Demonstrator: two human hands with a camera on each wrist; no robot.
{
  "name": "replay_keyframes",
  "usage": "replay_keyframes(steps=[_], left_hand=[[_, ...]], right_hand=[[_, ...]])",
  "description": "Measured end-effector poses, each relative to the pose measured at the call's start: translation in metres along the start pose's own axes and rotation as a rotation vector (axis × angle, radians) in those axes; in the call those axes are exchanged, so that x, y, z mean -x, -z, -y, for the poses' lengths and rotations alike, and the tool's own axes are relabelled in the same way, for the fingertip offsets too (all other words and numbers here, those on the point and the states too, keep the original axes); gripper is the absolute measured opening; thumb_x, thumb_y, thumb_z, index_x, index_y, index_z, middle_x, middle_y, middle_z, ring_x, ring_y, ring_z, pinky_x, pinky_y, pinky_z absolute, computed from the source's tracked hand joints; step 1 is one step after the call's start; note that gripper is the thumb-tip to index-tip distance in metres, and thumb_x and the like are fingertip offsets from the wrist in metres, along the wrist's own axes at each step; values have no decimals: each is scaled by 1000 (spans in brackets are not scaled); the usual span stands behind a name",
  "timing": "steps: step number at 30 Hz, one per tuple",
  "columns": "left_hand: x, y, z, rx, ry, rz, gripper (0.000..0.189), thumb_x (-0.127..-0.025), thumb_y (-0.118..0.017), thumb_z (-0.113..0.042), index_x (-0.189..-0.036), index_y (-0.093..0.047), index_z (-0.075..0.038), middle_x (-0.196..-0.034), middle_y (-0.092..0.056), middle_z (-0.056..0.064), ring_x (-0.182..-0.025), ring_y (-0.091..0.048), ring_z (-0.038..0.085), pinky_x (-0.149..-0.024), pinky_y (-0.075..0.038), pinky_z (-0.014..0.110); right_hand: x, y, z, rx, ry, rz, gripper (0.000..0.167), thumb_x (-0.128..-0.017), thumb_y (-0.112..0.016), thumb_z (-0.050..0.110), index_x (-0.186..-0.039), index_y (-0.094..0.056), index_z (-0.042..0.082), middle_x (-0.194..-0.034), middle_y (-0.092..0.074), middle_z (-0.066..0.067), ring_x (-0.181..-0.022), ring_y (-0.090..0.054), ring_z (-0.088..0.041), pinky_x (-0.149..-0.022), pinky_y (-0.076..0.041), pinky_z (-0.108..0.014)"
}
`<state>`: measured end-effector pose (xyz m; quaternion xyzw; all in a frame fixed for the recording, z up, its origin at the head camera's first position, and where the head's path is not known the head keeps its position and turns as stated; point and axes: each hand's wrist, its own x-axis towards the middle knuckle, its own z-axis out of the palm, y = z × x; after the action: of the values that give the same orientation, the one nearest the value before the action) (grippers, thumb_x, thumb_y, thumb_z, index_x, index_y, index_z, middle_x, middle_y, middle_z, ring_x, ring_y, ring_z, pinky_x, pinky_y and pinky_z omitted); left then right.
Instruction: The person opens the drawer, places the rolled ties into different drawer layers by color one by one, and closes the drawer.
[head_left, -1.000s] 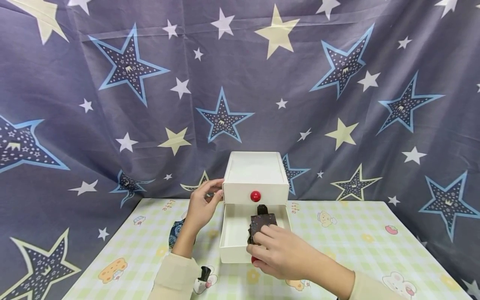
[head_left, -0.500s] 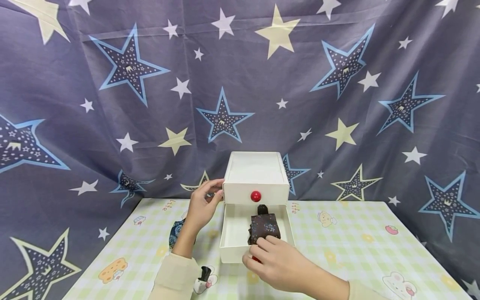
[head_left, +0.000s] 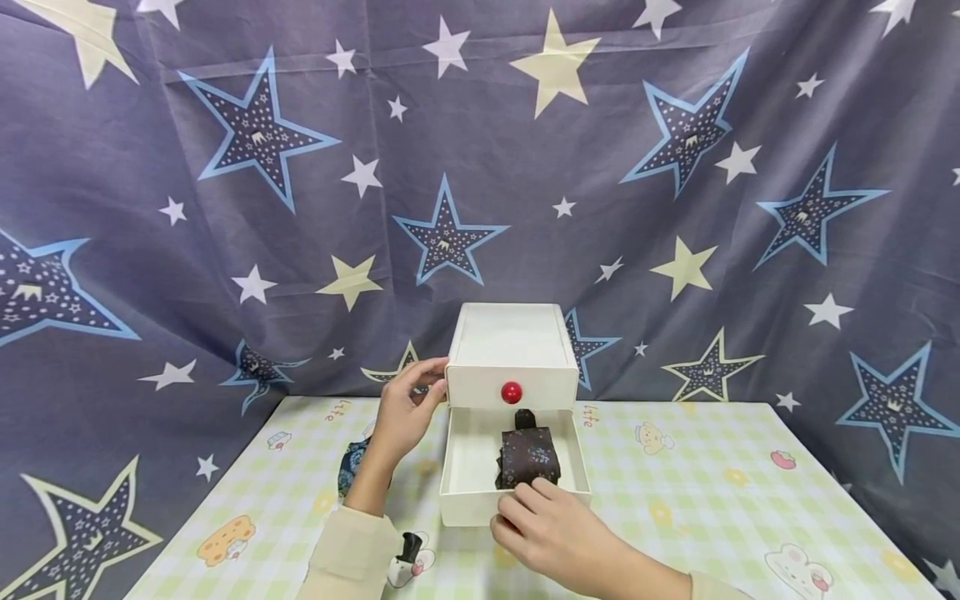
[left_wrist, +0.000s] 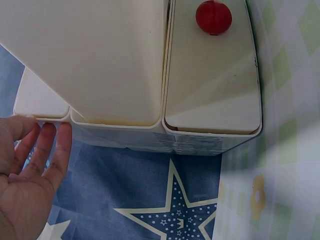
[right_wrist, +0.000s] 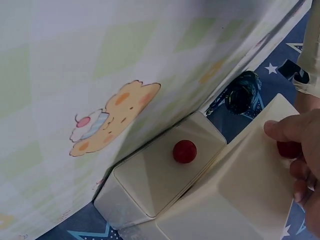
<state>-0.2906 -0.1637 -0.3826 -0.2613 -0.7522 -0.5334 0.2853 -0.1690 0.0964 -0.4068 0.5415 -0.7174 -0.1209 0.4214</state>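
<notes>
A white drawer cabinet [head_left: 517,333] stands on the table, its middle drawer [head_left: 468,507] pulled out. In that drawer lies a dark, folded, small-patterned cloth bundle [head_left: 528,458] with a black end piece [head_left: 525,419] behind it. My right hand [head_left: 551,533] is at the drawer's front. In the right wrist view its thumb and fingers pinch the middle drawer's red knob [right_wrist: 287,150], which the hand hides in the head view. With fairly straight fingers, my left hand [head_left: 405,412] touches the left side of the cabinet, near the top drawer [left_wrist: 42,97].
A dark blue patterned roll [right_wrist: 242,95] lies on the table left of the cabinet, partly behind the left forearm. Red knobs sit on the top drawer [head_left: 512,392] and the bottom drawer [right_wrist: 185,151]. A star-printed curtain [head_left: 480,150] hangs behind the checked tablecloth [head_left: 712,492].
My right hand has drawn back from the dark cloth bundle, uncovering it, and its fingers have gathered at the drawer knob. The left hand and the cabinet have stayed put.
</notes>
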Motion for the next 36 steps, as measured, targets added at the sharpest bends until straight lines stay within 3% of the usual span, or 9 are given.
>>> replay_keyframes(steps=[5,13,24,33,36], left_hand=[[0,-1,-4,-18,-2,-11,35,-96,-68,3,-130,-67,-1,-121,-66,17,-103,-70,33,-75,-64,36],[3,1,-35,7,-21,0,33,-95,-65,10,-128,-65,8,-118,-65,22,-101,-69,38,-78,-64,40],[3,1,-37,22,-21,6,33,-96,-65,10,-129,-64,8,-119,-65,22,-102,-69,38,-78,-63,42],[2,1,-37,24,-26,2,33,-96,-65,9,-128,-65,7,-119,-65,22,-102,-69,38,-77,-64,40],[2,0,-37,22,-30,1,33,-96,-65,9,-128,-65,8,-119,-65,22,-101,-69,38,-77,-64,39]], right_hand=[[-1,-2,4,-6,-17,15,42,-113,-24,11,-101,-64,14,-95,-55,1,-81,-49,-17,-68,-42,-24],[-3,-4,5,-26,-20,-1,42,-113,-24,9,-100,-64,13,-94,-54,0,-81,-48,-16,-69,-43,-23],[-6,0,2,-27,-59,26,38,-110,-30,9,-100,-66,10,-94,-57,-2,-82,-51,-18,-68,-45,-25],[-10,-1,-1,-14,-86,-4,43,-111,-27,8,-95,-66,9,-91,-56,-2,-78,-50,-17,-64,-43,-25],[-10,-1,-1,-8,-81,-14,37,-109,-32,9,-95,-66,9,-91,-56,-2,-78,-50,-17,-64,-43,-25]])
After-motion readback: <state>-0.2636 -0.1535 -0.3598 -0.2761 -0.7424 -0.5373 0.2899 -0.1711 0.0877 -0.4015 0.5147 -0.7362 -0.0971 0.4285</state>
